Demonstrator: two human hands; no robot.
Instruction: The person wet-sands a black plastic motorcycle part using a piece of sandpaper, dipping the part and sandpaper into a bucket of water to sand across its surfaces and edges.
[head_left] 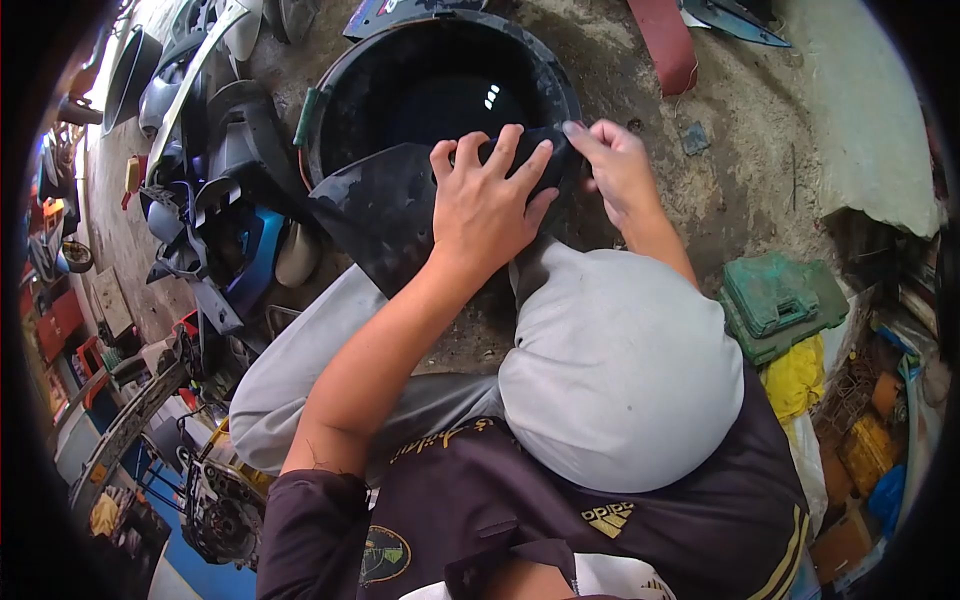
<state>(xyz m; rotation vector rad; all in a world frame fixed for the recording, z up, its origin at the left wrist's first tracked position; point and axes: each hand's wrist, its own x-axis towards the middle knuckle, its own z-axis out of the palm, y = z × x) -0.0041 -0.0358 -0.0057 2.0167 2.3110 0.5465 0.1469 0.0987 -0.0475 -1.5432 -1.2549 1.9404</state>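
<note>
A black sheet-like panel [375,195] with wet-looking patches lies across the near rim of a large black basin [572,85]. My left hand [485,200] rests on top of this panel, fingers spread and slightly bent. At the panel's right end, beside the basin rim, my right hand [620,170] is closed, with thumb and fingers pinching the edge. Dark liquid [440,105] in the basin reflects a bright light. My right forearm is partly hidden behind my raised knee.
Dark motorbike-like plastic parts [245,145] crowd the floor at left. A green case [780,300] and yellow cloth [795,378] lie at right. A red strip [665,45] is at the top. Metal machine parts [215,500] stand at lower left.
</note>
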